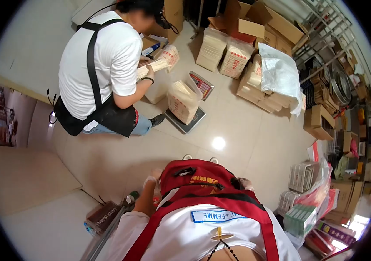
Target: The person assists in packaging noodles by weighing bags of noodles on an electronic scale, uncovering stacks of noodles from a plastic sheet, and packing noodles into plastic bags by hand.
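Note:
My left hand point(154, 177), in a clear glove, hangs beside the red apron point(194, 176); its fingers are mostly hidden. On the apron's other side, my right hand point(246, 184) is also gloved and partly covered by the apron edge. Ahead on the floor, a filled plastic bag with red print point(184, 102) stands upright on a scale point(193, 122), with a red-and-grey keypad panel point(202, 85) behind it. A co-worker point(103, 65) in a white shirt bends at the left, holding a bundle of pale sticks in a printed bag point(161, 62).
Filled printed bags point(236, 58) stand at the back, beside a stack under a white sheet point(279, 71). Open cardboard boxes point(252, 26) are behind them. Racks, white baskets point(302, 176) and a green box point(299, 219) line the right. A white surface point(33, 217) is at lower left.

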A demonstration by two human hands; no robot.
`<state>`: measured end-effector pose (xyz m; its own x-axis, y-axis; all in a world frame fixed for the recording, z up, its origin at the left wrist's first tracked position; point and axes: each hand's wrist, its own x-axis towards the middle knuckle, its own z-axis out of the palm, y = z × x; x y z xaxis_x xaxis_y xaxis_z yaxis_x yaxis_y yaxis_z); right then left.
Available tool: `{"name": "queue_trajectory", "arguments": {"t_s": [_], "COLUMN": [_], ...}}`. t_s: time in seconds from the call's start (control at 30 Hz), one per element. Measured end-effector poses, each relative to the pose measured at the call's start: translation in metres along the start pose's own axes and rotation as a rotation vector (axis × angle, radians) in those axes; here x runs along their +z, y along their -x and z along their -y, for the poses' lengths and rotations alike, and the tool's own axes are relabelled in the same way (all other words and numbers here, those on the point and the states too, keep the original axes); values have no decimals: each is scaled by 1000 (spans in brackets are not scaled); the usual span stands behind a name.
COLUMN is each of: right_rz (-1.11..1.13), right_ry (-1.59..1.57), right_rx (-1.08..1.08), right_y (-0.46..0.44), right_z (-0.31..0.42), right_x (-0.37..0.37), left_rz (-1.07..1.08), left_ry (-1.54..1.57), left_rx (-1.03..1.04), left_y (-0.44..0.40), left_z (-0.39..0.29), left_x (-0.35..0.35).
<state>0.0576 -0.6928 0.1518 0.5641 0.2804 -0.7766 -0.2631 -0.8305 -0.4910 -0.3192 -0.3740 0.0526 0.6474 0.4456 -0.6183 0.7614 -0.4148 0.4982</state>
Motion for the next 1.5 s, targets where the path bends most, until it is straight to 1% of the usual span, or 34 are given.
{"name": "queue_trajectory", "arguments": {"t_s": [0.03, 0.07, 0.1, 0.13, 0.17, 0.2, 0.23, 0.3, 0.33, 0.4, 0.5, 0.53, 0.6, 0.63, 0.7, 0.73, 0.77, 0.8, 0.83, 0.9, 0.93, 1.0, 1.13, 1.23, 1.3, 1.33, 1.4, 1.43, 1.5], "right_rz": [-5, -6, 6, 19, -7, -6, -8, -16, -21, 13, 0, 2, -12, -6, 4, 16, 14, 2, -9, -17, -24, -13, -21, 16, 12, 8, 2, -4, -12], "right_ry": [-33, -37, -106, -174, -45, -50, -55, -100, -108, -237, -167, -167, -228, -237, -255, -273, -275, -207, -139, -149, -158, -162, -135, -80, -64, -47, -23, 3, 6], "right_rx": [30, 37, 36, 36, -53, -40, -13, 52, 57, 76, 48, 53, 64, 40, 23, 2, 2, 11, 20, 13, 7, 20, 23, 3, 4, 6, 7, 6, -4], "right_y": [5, -3, -14, -4, 9, 11, 10, 8, 3, -5, -4, -4, -12, -17, -21, -20, -18, -9, -2, -2, -5, -11, -7, -4, -2, 3, 16, 20, 16], "right_z": [6, -5, -16, -7, -1, -2, -2, -7, -16, -31, -34, -36, -45, -53, -62, -61, -59, -48, -38, -39, -45, -51, -49, -43, -41, -34, -16, -12, -19], "right_x": [1, 0, 0, 3, -2, -2, -2, 0, 1, 2, 2, 3, 5, 6, 7, 7, 5, 3, 2, 5, 6, 7, 7, 5, 4, 4, 3, 3, 4], "left_rz": [-12, -31, -54, -44, -30, -16, -8, -22, -16, 13, 51, 55, 151, 156, 60, 62, 70, 76, 74, 64, 63, 50, 65, 80, 81, 82, 62, 64, 85], "left_ry": [15, 60, 154, 153, -14, -185, -192, -134, -141, -34, 131, 130, -311, -310, 30, 28, -56, -141, -143, 132, 133, 144, 110, 89, 210, 209, 308, 307, 161], "left_rx": [17, 32, 77, 72, 147, 225, 229, 66, 73, 41, -26, -30, 80, 79, -34, -31, -17, -3, -1, -218, -218, -129, -90, -120, -207, -207, -211, -212, -128], "left_y": [1, 2, 2, 1, -1, 1, 2, 5, 9, 18, 31, 31, 28, 32, 39, 35, 29, 25, 28, 43, 48, 54, 51, 56, 63, 63, 64, 60, 47], "left_z": [3, 4, 10, 16, 23, 21, 20, 11, 4, -9, -20, -18, -14, -22, -38, -31, -23, -17, -24, -41, -48, -57, -57, -68, -77, -77, -77, -69, -51], "left_x": [2, 4, 10, 17, 24, 22, 18, 7, 0, -11, -21, -21, -20, -28, -39, -33, -27, -23, -30, -48, -55, -65, -66, -78, -85, -85, -84, -77, -62]}}
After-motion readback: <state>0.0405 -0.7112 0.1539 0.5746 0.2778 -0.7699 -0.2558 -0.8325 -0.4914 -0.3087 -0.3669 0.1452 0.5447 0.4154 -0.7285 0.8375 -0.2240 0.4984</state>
